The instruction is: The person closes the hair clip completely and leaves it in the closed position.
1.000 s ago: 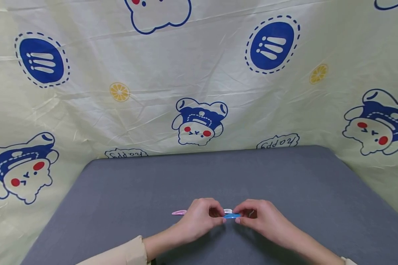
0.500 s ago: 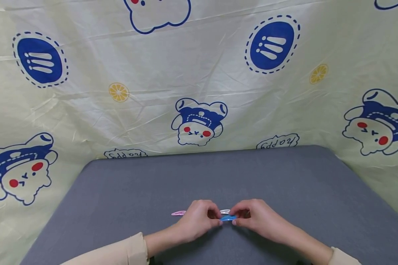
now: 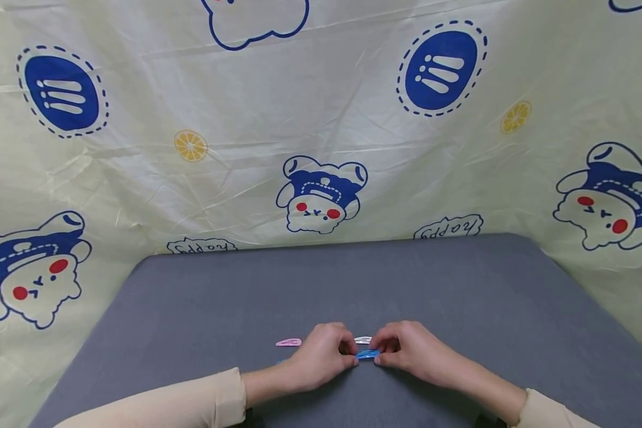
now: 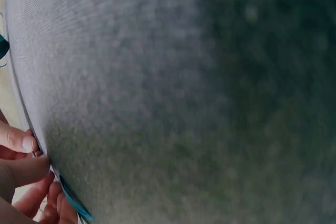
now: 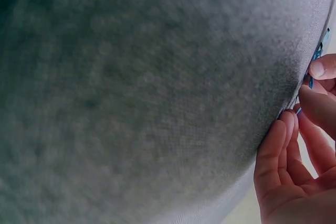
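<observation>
A blue snap hair clip [image 3: 367, 354] lies sideways between my two hands, low over the table. My left hand [image 3: 323, 356] pinches its left end with thumb and forefinger; my right hand [image 3: 417, 353] pinches the right end. Just behind it a white hair clip [image 3: 362, 340] lies on the table, partly hidden by fingers. To the left of my left hand is a pink hair clip [image 3: 289, 342]. A small blue piece [image 3: 281, 361] peeks out beside the left wrist, mostly hidden. In the right wrist view, fingertips [image 5: 317, 69] hold blue clip parts at the right edge.
The dark grey padded table [image 3: 219, 309] spreads out around the hands. Behind and beside it hangs a pale curtain [image 3: 235, 107] printed with cartoon bears and orange slices. Beige sleeves [image 3: 192, 398] cover both forearms.
Both hands have shifted slightly left and nearer with the blue hair clip, mostly in the first half second. The blue piece beside the left wrist has come into sight.
</observation>
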The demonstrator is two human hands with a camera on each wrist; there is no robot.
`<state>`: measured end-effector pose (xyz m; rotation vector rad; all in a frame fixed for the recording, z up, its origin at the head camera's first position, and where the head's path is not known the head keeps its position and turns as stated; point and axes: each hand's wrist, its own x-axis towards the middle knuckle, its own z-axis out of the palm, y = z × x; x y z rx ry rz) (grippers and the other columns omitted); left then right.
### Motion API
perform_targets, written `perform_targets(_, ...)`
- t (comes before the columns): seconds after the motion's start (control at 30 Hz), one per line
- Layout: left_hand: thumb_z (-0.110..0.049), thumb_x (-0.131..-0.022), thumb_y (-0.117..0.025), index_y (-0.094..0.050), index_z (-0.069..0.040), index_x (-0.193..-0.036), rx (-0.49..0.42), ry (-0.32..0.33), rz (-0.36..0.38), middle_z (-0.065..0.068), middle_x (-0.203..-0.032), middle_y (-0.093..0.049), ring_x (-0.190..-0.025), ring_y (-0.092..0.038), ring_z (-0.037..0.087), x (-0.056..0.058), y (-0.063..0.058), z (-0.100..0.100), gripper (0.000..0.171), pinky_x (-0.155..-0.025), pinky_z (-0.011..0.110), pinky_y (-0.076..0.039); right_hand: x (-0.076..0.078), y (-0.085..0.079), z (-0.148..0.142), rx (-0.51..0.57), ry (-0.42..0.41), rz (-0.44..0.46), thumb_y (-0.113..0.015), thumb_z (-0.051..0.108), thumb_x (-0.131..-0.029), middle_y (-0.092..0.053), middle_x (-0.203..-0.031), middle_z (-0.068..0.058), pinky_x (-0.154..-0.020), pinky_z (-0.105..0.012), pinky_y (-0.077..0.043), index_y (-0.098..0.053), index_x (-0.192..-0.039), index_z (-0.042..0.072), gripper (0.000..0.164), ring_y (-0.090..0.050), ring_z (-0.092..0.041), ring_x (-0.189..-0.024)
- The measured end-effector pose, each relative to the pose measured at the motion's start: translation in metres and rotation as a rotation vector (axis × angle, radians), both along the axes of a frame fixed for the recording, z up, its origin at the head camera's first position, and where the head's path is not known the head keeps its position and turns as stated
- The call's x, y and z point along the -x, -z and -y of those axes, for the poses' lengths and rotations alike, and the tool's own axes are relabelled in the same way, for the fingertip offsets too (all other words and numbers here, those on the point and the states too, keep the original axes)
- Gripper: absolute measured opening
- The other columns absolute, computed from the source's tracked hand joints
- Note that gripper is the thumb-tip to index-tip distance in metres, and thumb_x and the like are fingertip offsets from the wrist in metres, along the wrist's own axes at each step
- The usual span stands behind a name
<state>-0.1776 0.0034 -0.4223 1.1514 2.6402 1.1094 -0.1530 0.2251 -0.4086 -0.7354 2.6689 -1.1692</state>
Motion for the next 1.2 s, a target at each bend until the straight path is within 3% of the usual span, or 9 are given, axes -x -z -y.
perform_targets(0.37,-0.007,-0.076,-0.083,-0.073,-0.014,-0.074,0.002,-0.067,-0.001,-0.013,-0.072,-0.053,-0.068,-0.05,-0.001,-0.003,0.001,0.0,0.012,-0.063,0.015,-0.041,0.003,0.003,0.002,0.003,0.021,0.027,-0.081,0.015,-0.081,-0.06,-0.077,0.011,-0.059,-0.024,-0.047,-0.074,-0.09,0.018,0.012,-0.056,-0.004,-0.067)
perform_targets(1.0,-0.009,-0.077,-0.082,-0.074,-0.013,-0.08,0.025,-0.048,-0.019,-0.013,-0.075,-0.054,-0.072,-0.051,-0.001,-0.005,0.001,-0.001,0.009,-0.065,0.014,-0.041,0.003,0.001,-0.005,0.023,-0.005,0.082,-0.079,0.014,-0.083,-0.062,-0.082,0.008,-0.062,-0.024,-0.049,-0.073,-0.096,0.014,0.014,-0.058,-0.006,-0.07)
perform_targets(1.2,-0.01,-0.078,-0.082,-0.074,-0.011,-0.085,-0.03,-0.022,0.068,-0.012,-0.079,-0.057,-0.073,-0.053,0.0,-0.007,-0.002,0.004,0.01,-0.066,0.015,-0.043,-0.001,0.001,-0.009,0.053,-0.008,0.072,-0.077,0.014,-0.085,-0.063,-0.084,0.007,-0.064,-0.024,-0.049,-0.072,-0.099,0.01,0.015,-0.059,-0.005,-0.072)
